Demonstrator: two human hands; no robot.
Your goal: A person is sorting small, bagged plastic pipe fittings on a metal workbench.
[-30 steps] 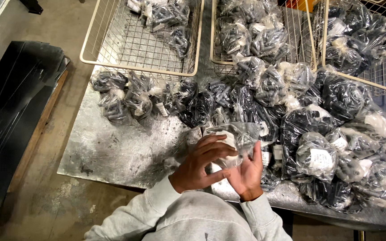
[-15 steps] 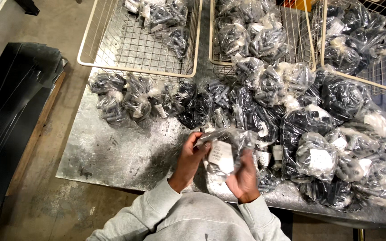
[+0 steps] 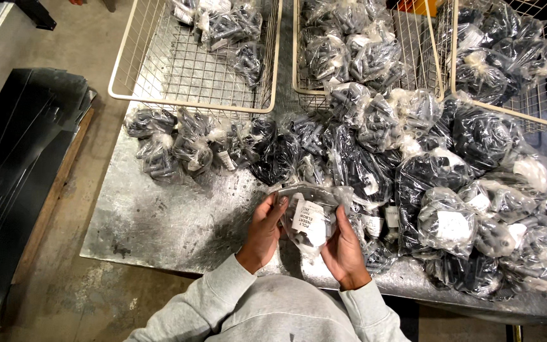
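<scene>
Both my hands hold one clear plastic bag (image 3: 308, 218) of dark parts with a white label, just above the near edge of the metal table (image 3: 159, 215). My left hand (image 3: 264, 231) grips the bag's left side, fingers curled over its top edge. My right hand (image 3: 344, 250) cups it from below and on the right. Grey sleeves cover both my forearms. A large heap of similar bagged parts (image 3: 425, 158) lies directly behind and to the right of the held bag.
Three white wire baskets stand at the back: the left basket (image 3: 191, 66) holds a few bags, the middle basket (image 3: 356, 44) and right basket (image 3: 514, 57) hold several. A small group of bags (image 3: 172, 142) lies left of the heap. Black sheets (image 3: 14, 171) lie on the floor at left.
The bag has been turned and straightened so its white label faces up. My left hand has shifted from on top of the bag to its left edge.
</scene>
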